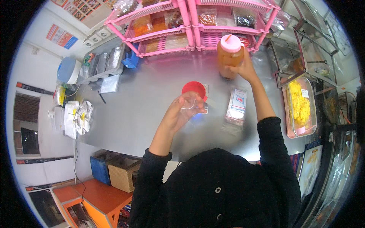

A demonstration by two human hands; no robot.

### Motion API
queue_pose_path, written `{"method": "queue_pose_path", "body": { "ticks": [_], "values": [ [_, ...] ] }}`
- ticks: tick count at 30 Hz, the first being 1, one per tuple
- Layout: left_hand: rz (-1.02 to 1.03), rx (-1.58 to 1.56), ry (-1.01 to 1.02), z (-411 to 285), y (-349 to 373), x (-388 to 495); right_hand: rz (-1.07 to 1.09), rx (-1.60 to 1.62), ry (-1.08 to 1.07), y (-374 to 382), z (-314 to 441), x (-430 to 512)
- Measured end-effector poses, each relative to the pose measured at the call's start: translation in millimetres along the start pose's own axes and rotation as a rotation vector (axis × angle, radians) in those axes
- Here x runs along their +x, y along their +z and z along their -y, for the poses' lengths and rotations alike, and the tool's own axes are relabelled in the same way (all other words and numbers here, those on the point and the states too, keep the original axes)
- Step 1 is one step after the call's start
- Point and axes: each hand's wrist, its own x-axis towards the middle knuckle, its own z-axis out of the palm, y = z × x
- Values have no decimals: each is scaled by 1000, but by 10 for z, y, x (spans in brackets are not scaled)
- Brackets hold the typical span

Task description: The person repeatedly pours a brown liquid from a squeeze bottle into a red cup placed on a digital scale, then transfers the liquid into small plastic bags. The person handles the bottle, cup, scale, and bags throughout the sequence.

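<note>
My right hand [243,68] grips a clear plastic jar [223,62] by its right side. An amber-brown content fills it, and a pink lid [231,43] tops it. In my left hand [178,114] is a clear, thin plastic piece [188,103] with a curved rim; whether it is a bag or a cup I cannot tell. Just beyond that hand a red plastic bowl [194,87] rests on what looks like a small digital scale [206,110], mostly hidden. Between my forearms lies a pack of clear plastic bags [237,104] with a printed label.
Pink plastic racks [191,28] holding bagged goods line the steel table's [137,108] back edge. To the right are a clear tub [313,119] of yellow food and a metal-framed case [302,57]. Crumpled papers [82,116] and a grey tray [99,74] sit at the left.
</note>
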Motion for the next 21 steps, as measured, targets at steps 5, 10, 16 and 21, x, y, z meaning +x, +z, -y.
{"method": "queue_pose_path", "body": {
  "ticks": [5, 10, 16, 21],
  "values": [
    [100, 59, 17, -156, 48, -32, 119, -478, -715, -277, 1020, 86],
    [59, 118, 66, -212, 199, -47, 138, -1039, -1279, -459, 2011, 194],
    [90, 237, 130, -369, 387, 5, -57, -876, -1779, -354, 2689, 384],
    [165, 295, 151, -510, 447, -12, -128, -742, -1946, -234, 2927, 458]
  ]
}}
